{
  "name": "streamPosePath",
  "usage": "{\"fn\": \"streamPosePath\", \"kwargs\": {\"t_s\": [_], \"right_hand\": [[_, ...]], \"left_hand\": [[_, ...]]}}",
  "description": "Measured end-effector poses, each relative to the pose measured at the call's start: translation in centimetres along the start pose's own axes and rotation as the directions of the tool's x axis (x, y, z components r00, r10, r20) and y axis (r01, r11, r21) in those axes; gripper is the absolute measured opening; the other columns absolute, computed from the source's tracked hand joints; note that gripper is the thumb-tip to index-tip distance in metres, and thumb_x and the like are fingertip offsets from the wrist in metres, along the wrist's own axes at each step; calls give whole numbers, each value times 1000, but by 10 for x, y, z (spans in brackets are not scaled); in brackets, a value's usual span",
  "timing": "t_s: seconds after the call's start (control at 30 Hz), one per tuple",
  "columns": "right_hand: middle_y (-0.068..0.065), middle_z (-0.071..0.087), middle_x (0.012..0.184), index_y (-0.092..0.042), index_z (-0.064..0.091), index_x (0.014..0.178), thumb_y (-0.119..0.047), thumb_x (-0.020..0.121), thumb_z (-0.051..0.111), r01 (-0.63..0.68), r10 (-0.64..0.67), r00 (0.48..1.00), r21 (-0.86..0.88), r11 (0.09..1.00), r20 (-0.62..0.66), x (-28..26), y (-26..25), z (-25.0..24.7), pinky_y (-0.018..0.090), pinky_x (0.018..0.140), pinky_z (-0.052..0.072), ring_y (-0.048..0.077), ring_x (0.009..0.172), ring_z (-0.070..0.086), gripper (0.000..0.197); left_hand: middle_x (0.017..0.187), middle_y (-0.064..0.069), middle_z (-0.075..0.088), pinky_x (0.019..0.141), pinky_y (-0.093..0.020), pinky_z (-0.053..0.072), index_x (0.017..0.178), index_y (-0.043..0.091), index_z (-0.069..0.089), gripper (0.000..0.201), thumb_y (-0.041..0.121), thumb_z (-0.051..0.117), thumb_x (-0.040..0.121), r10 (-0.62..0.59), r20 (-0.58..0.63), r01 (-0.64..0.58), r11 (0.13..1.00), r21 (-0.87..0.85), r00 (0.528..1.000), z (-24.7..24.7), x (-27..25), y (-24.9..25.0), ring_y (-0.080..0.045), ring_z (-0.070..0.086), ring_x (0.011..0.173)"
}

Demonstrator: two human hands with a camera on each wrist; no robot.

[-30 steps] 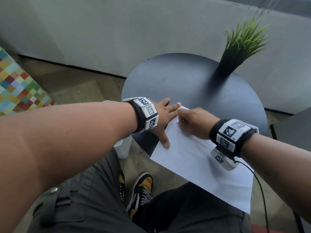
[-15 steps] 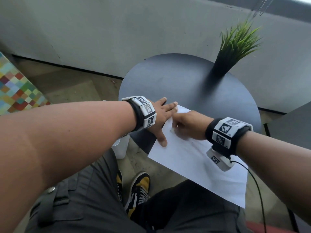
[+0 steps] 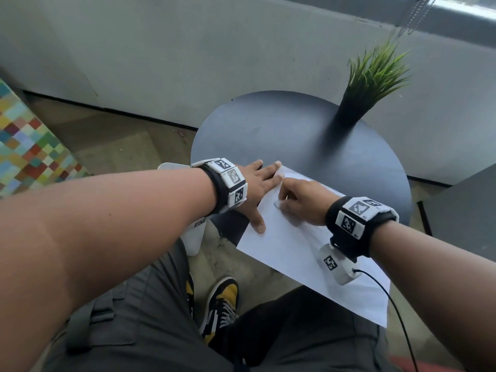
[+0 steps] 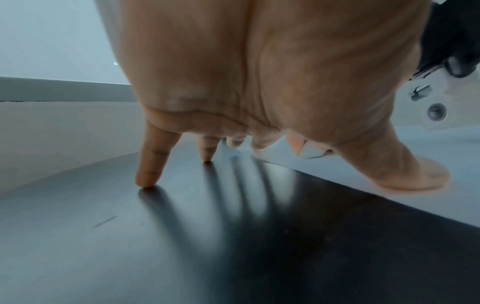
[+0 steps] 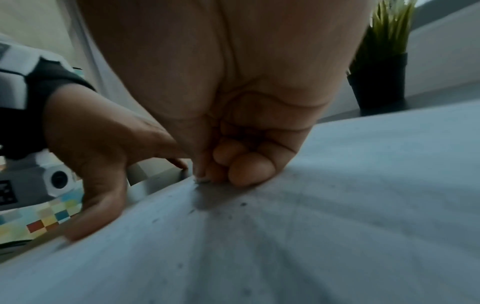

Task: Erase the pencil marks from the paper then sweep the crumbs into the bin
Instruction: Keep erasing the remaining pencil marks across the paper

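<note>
Paper: one white sheet, lying on the near edge of one round dark table, its near corner overhanging the person's lap. Left hand: fingers straight and spread, thumb pressing the sheet's left edge, other fingertips on the tabletop; holds nothing. Right hand: fingers curled tight, tips pinched down on the sheet; an eraser is probably in that pinch, though none shows clearly. Crumbs: many dark specks scattered on the sheet, not countable. Step judged: erasing, unfinished. Next calls for steady rubbing while the sheet is pinned, then sweeping. One white bin beside the table's left edge; one potted plant.
</note>
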State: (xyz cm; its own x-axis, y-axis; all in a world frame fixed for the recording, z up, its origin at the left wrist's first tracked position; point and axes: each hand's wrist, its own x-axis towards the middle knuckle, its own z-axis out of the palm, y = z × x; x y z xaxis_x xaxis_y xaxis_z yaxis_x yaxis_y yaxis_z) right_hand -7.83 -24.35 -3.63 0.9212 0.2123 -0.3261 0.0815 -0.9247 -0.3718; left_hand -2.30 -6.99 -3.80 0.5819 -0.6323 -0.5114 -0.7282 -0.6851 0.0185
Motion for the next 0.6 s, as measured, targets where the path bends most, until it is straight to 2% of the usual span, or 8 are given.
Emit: {"fn": "streamPosePath", "kwargs": {"t_s": [0.07, 0.2, 0.3, 0.37, 0.4, 0.43, 0.53, 0.6], "right_hand": [[-10, 59, 85, -22, 56, 93, -35, 90, 60, -25, 25, 1000, 43, 999, -8, 1, 2, 2, 27, 72, 39, 17, 84, 56, 14], [0, 62, 100, -20, 56, 99, -34, 91, 55, -52, 48, 996, -55, 997, -75, -1, -7, 7, 28, 74, 39, 20, 89, 54, 16], [9, 63, 93, -15, 54, 101, -24, 91, 51, 164, -171, 985, -161, 973, -28, -19, -27, 22, 32, 69, 41, 31, 86, 57, 14], [4, 57, 78, -14, 55, 98, -21, 90, 54, 333, -317, 942, -170, 928, 111, -34, -37, 28, 31, 64, 36, 26, 74, 51, 11], [1, 54, 75, -16, 56, 98, -22, 90, 55, 344, -321, 935, -166, 924, 149, -36, -37, 25, 30, 65, 37, 23, 72, 49, 10], [-1, 56, 76, -17, 57, 98, -25, 90, 55, 312, -291, 946, -164, 936, 140, -33, -37, 20, 31, 67, 40, 23, 74, 51, 11], [2, 65, 86, -19, 55, 97, -29, 90, 55, 150, -153, 988, -145, 978, -15, -23, -29, 14, 35, 75, 47, 29, 86, 59, 12], [9, 64, 89, -16, 53, 99, -24, 90, 54, 176, -184, 982, -173, 969, -35, -24, -34, 22, 36, 71, 46, 32, 85, 58, 12]], "left_hand": [[160, 13, -25, 104, -64, 36, 153, 38, -12, 137, 81, 72, 54, 30, -23, -30, 1000, -3, 999, 6, -5, 0, -26, -2, 151], [160, 18, -22, 107, -72, 22, 155, 35, -8, 138, 90, 64, 51, 42, 16, -42, 999, 23, 999, 18, -13, -1, -26, -12, 150], [160, 19, -21, 107, -72, 21, 155, 36, -9, 138, 88, 66, 51, 29, 31, -29, 1000, 3, 999, 14, -14, 1, -25, -13, 150], [160, 18, -24, 105, -73, 23, 155, 34, -12, 141, 90, 63, 50, 21, 48, -23, 999, 34, 999, 13, -14, 1, -26, -13, 151], [160, 18, -25, 105, -74, 23, 154, 33, -13, 142, 91, 62, 49, 18, 54, -20, 999, 43, 998, 14, -13, 1, -26, -13, 150], [160, 17, -25, 105, -74, 23, 154, 33, -14, 143, 91, 63, 49, 14, 55, -17, 999, 43, 998, 14, -14, 1, -26, -14, 150], [161, 14, -22, 108, -68, 23, 156, 31, -11, 142, 85, 69, 52, 8, 38, -9, 999, 32, 999, 12, -15, 3, -27, -12, 151], [162, 11, -21, 111, -63, 24, 156, 28, -11, 141, 81, 72, 55, 5, 38, -6, 999, 42, 999, 8, -19, 7, -29, -12, 151]]}}
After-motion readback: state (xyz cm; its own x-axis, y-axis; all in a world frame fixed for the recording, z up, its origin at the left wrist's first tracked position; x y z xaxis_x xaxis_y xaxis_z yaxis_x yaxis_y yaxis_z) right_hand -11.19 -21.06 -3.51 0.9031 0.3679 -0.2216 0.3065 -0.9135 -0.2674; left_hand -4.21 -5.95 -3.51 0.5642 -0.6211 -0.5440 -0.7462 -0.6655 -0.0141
